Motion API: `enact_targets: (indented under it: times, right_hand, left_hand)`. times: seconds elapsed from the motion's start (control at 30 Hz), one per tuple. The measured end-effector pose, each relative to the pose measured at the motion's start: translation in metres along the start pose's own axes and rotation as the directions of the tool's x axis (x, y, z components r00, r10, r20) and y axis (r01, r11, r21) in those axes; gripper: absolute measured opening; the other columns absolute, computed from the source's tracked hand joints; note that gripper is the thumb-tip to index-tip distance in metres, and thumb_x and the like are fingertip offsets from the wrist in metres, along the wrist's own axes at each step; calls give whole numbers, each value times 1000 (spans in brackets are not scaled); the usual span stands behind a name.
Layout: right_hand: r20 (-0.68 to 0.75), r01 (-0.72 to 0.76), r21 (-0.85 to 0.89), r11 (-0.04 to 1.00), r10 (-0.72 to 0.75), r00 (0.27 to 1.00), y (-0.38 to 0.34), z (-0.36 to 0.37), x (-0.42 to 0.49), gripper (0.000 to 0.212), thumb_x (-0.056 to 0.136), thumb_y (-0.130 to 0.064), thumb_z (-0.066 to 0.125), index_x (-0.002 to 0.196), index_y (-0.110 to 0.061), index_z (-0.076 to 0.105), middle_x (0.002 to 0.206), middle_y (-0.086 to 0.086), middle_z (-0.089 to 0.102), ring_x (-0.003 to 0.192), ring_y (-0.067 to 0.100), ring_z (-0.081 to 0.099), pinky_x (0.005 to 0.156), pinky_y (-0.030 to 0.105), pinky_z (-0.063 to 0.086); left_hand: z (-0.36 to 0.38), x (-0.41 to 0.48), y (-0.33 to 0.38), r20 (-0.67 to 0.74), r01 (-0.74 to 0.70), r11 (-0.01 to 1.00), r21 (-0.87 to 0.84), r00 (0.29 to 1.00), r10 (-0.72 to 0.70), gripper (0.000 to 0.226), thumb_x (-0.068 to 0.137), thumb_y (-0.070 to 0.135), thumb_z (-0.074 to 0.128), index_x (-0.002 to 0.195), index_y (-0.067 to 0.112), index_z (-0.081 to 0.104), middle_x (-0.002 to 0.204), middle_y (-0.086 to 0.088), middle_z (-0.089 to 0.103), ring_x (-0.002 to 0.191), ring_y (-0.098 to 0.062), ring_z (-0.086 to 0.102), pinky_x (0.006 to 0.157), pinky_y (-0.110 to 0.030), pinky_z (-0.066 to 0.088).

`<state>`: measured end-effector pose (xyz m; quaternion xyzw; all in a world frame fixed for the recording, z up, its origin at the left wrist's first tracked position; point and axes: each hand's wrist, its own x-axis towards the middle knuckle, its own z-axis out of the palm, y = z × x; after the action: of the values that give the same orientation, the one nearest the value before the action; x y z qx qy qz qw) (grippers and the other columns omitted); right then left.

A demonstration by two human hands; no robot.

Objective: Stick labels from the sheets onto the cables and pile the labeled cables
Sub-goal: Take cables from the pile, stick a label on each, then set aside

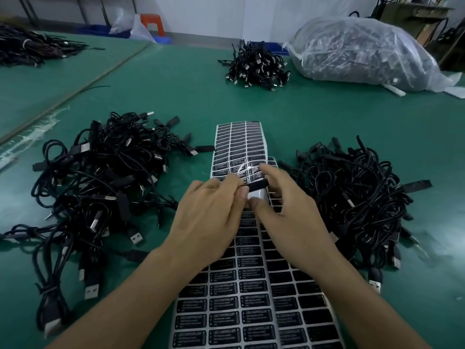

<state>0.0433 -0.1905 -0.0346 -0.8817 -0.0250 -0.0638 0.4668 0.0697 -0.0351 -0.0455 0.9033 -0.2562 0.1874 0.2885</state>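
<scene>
At nine o'clock on the green bench (176, 84), a loose pile of black cables (100, 177) is spread. In the middle, over the label sheets (239, 298), the left hand (208, 217) is curled, with its fingers (226, 183) pinching the left end of a cable's black block (258, 184). A pale strip (254, 197), judged to be a label, is seen just beneath the block. The right hand (289, 212) is curled round the block's right end, thumb below and the rest above. At three o'clock a second cable pile (352, 197) is heaped; which pile is the labelled one cannot be told.

The label could be laid askew or creased if it is pressed down before being squared to the block, or it could cling to a finger instead. The trailing lead, hidden under the hands, could be snagged on either pile when the cable is set aside, and loops could be dragged over the sheets.
</scene>
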Motion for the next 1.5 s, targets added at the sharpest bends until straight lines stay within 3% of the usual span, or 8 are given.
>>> enact_targets:
  times: [0.13, 0.27, 0.4, 0.6, 0.83, 1.07, 1.4, 1.5]
  right_hand:
    - [-131, 20, 202, 979, 6, 991, 2, -5, 3, 53, 92, -22, 69, 130, -52, 47, 108, -46, 53, 101, -17, 58, 74, 6, 49]
    - [-79, -71, 218, 973, 90, 993, 8, -8, 8, 55, 89, -18, 73, 134, -39, 49, 103, -16, 73, 91, 1, 70, 85, 26, 54]
    - [-69, -54, 165, 985, 66, 995, 5, -5, 7, 42, 91, -14, 68, 121, -42, 59, 91, -9, 76, 81, 7, 71, 71, 21, 56]
    - [-69, -48, 265, 963, 69, 995, 3, -7, -1, 53, 86, -9, 62, 122, -46, 52, 82, 3, 73, 51, 15, 51, 48, 28, 48]
    - [-3, -140, 160, 977, 142, 990, 5, -8, -3, 42, 89, -20, 57, 122, -44, 50, 90, -4, 66, 50, 17, 53, 43, 26, 46]
    - [-6, -126, 274, 953, 133, 991, 6, -13, 0, 41, 94, -8, 58, 111, -46, 57, 89, 12, 72, 88, 50, 61, 72, 63, 53]
    - [36, -105, 278, 955, 99, 994, 10, -10, 1, 37, 95, -14, 64, 114, -44, 55, 85, 2, 76, 83, 28, 72, 85, 50, 58]
    - [59, -106, 264, 959, 94, 994, 9, -7, 2, 35, 97, -18, 62, 114, -48, 52, 84, 8, 74, 87, 44, 66, 82, 56, 56]
  left_hand:
    - [-1, -1, 0, 6, 32, 977, -209, 999, -32, 29, 105, 37, 29, 87, 21, 44, 69, 17, 66, 63, -1, 61, 57, -32, 45]
    - [-1, -2, -3, 3, 17, 965, -261, 1000, -17, 23, 105, 38, 28, 86, 32, 38, 76, 11, 75, 48, 6, 54, 50, -16, 35]
    - [-1, -1, -6, -7, 135, 900, -414, 988, -151, 31, 99, 52, 26, 84, 31, 43, 76, 14, 71, 62, -14, 65, 62, -43, 52]
    - [-3, 0, -5, -11, 183, 927, -327, 980, -197, 20, 80, 61, 51, 83, 49, 35, 90, 27, 59, 70, 4, 55, 55, -14, 36]
    - [-4, 0, -1, 71, 196, 940, -280, 980, -184, 33, 74, 52, 65, 85, 33, 41, 92, 31, 68, 62, 3, 58, 54, -29, 44]
    - [-6, -1, -1, 93, 195, 952, -235, 980, -178, 41, 69, 60, 70, 87, 34, 44, 85, 23, 64, 75, 7, 59, 59, -29, 47]
    - [-4, -2, 1, 29, 137, 928, -347, 990, -135, 37, 77, 48, 73, 81, 36, 37, 86, 22, 70, 75, -9, 71, 62, -42, 57]
    - [-3, -2, -1, 25, 133, 926, -354, 991, -133, 39, 78, 39, 79, 81, 29, 41, 88, 26, 69, 72, -7, 70, 62, -39, 57]
